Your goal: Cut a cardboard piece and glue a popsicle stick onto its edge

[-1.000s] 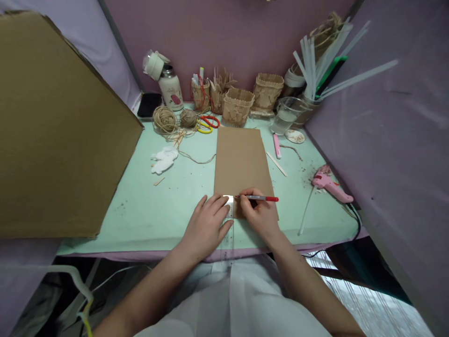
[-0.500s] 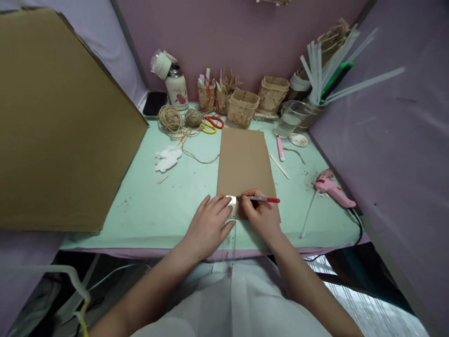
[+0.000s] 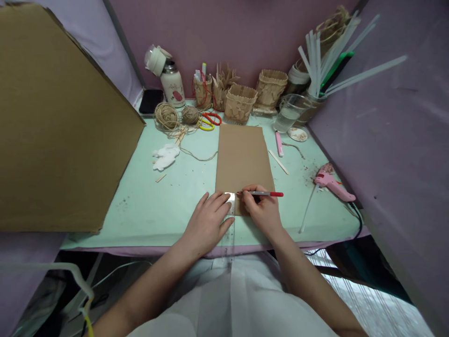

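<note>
A rectangular sheet of brown cardboard (image 3: pixel 242 157) lies on the table, its near end under my hands. My left hand (image 3: pixel 208 220) rests flat with fingers spread, pressing a clear ruler (image 3: pixel 228 236) onto the cardboard's near left part. The ruler sticks out past the table's front edge toward my body. My right hand (image 3: pixel 262 209) is closed round a pen (image 3: pixel 261 193) with a red end. The pen lies nearly level, its tip at the cardboard just right of the ruler's far end. Any mark there is too small to make out.
A large cardboard panel (image 3: pixel 66 126) stands at left. Twine balls (image 3: pixel 167 116), scissors (image 3: pixel 212 120), woven-look baskets (image 3: pixel 240 105) and a plastic cup (image 3: pixel 289 114) line the back. At right lie a pink cutter (image 3: pixel 278 144), a wooden stick (image 3: pixel 278 162) and a pink glue gun (image 3: pixel 331 182).
The camera view has shifted slightly, so the table sits a little higher in the picture. The pen in my right hand has tilted slightly; my left hand stays on the ruler.
</note>
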Action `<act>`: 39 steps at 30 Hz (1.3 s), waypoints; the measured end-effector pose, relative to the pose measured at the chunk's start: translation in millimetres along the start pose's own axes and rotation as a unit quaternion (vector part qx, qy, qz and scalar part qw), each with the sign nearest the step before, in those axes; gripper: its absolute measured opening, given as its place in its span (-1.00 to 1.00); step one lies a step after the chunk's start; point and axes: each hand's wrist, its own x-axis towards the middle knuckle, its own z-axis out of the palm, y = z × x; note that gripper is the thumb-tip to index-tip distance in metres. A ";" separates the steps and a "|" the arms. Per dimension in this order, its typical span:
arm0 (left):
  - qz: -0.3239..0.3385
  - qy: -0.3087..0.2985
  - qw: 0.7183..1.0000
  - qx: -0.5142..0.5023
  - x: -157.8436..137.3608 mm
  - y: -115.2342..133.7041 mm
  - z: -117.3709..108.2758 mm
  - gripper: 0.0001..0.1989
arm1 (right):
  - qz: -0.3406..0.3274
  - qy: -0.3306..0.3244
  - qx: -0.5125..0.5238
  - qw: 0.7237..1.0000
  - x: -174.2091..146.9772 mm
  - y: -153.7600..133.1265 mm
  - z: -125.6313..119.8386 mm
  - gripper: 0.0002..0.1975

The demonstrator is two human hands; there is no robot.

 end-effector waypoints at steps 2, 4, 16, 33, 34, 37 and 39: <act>0.001 0.003 1.000 0.000 -0.2 -0.5 0.7 -0.74 | 0.007 0.005 0.002 1.000 -0.3 0.1 -0.1 -0.86; 0.003 0.006 1.000 0.000 -0.5 -1.0 1.7 -0.73 | 0.007 0.009 0.001 1.000 -0.5 0.0 -0.3 -0.86; 0.010 0.014 1.000 0.014 -1.1 -2.5 5.1 -0.71 | -0.015 -0.016 -0.014 1.000 1.6 -2.2 -2.8 -0.85; 0.005 0.009 1.000 0.007 -1.3 -1.8 3.2 -0.76 | -0.030 -0.025 -0.053 0.998 4.0 -3.4 -1.5 -0.84; 0.004 0.010 1.000 0.005 -1.3 -1.8 3.1 -0.76 | -0.031 -0.025 -0.055 0.998 3.8 -3.5 -1.5 -0.84; 0.003 0.010 1.000 0.003 -0.9 -1.7 2.8 -0.76 | -0.034 -0.028 -0.063 0.997 3.9 -3.8 -1.5 -0.84; 0.003 0.009 1.000 0.004 -0.8 -1.6 2.7 -0.76 | -0.036 -0.031 -0.069 0.997 4.2 -4.0 -1.6 -0.84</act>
